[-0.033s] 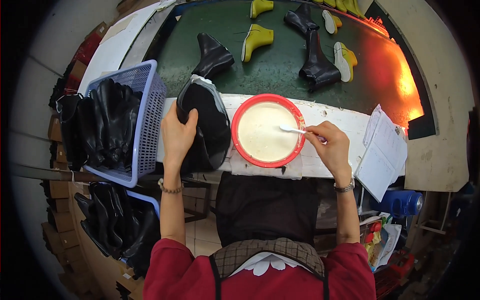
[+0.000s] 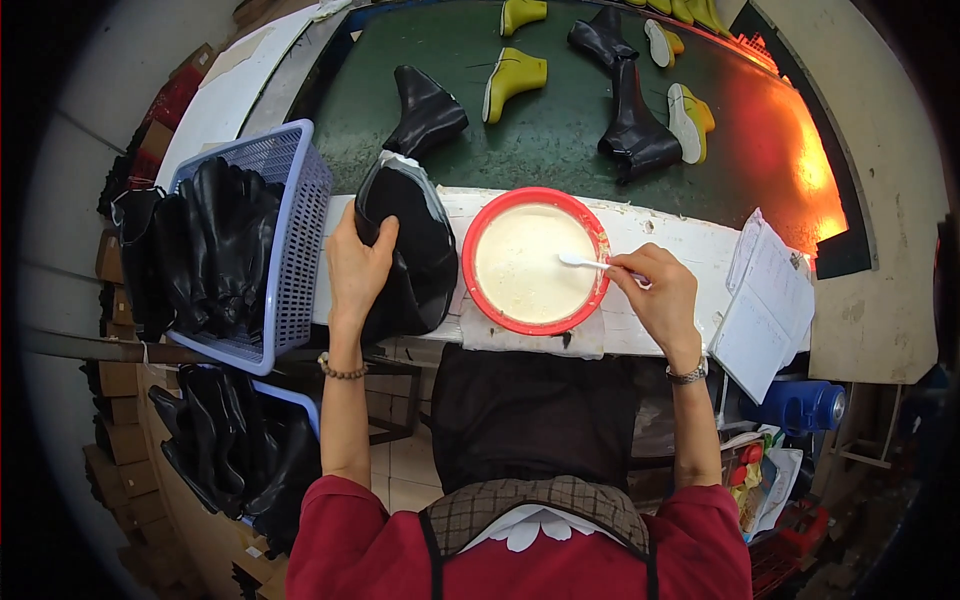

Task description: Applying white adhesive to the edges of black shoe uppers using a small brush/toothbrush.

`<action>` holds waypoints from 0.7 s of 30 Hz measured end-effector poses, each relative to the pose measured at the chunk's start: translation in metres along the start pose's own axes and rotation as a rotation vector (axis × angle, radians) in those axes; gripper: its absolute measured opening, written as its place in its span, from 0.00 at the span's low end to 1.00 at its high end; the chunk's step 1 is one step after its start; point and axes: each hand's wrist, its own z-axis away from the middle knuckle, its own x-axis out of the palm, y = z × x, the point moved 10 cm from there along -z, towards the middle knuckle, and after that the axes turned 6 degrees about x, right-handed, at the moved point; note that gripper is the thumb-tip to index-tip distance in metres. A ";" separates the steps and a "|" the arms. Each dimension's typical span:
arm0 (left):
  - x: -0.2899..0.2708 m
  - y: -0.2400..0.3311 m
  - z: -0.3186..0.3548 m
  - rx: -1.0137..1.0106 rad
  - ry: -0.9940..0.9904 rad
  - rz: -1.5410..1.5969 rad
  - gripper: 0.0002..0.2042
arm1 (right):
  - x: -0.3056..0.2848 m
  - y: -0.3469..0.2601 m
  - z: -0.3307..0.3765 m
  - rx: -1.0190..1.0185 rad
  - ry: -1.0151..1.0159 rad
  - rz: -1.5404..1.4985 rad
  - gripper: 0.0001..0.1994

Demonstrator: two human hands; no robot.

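**Boot point(image 2: 425, 245) shifts a touch, brush point(image 2: 583, 261) stays over the basin point(image 2: 470, 262)**

Very little has changed since the picture just before: the black boot's lower edge sits slightly further left, while the white brush keeps its place. Brush and boot therefore remain apart, which suggests a pause at the basin rather than contact with the boot.

The left hand point(image 2: 360, 265) grasps the boot by its opening, thumb against the dark inside, at the near edge of the white tabletop point(image 2: 650, 228), between the blue basket point(image 2: 303, 235) and the basin. The right hand point(image 2: 655, 292) pinches the brush handle; whether the tip touches the cream liquid point(image 2: 520, 270), I cannot tell.
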 end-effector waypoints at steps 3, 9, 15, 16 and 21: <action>0.013 -0.049 0.018 -0.020 -0.092 -0.056 0.34 | 0.004 -0.012 -0.001 -0.078 0.028 0.095 0.05; 0.027 -0.072 0.092 -0.071 -0.493 -0.339 0.76 | 0.003 -0.017 0.000 -0.132 0.013 0.229 0.07; 0.030 -0.058 0.107 -0.031 -0.495 -0.570 0.69 | 0.004 0.007 0.000 0.043 0.011 -0.046 0.08; 0.028 -0.057 0.107 0.001 -0.477 -0.607 0.66 | 0.000 0.013 0.002 0.107 0.037 -0.125 0.09; 0.017 -0.054 0.109 0.124 -0.347 -0.479 0.59 | 0.009 0.023 0.011 0.139 -0.009 -0.183 0.09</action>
